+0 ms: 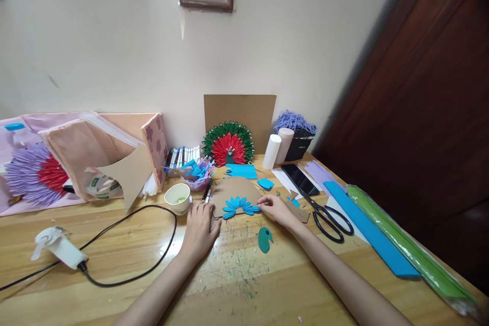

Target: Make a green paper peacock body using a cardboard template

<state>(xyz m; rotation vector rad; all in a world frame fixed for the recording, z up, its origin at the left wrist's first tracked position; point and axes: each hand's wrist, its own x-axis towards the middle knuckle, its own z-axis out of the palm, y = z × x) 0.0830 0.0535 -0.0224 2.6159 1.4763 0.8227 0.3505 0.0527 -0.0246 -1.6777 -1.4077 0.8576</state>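
A half-round piece of brown cardboard lies on the table, with a fan of blue petals along its lower middle. My left hand rests flat at the cardboard's left edge, fingers stretched out beside some pens. At the right end of the fan, my right hand has thumb and forefinger pinched on the outermost blue petal. Just below the cardboard lies a green bird-head cutout with a dark eye spot.
Black-handled scissors and a phone lie right. A white glue gun with a looping black cord lies left. A paper cup and a bowl of strips stand near my left hand; a red-green peacock fan stands behind.
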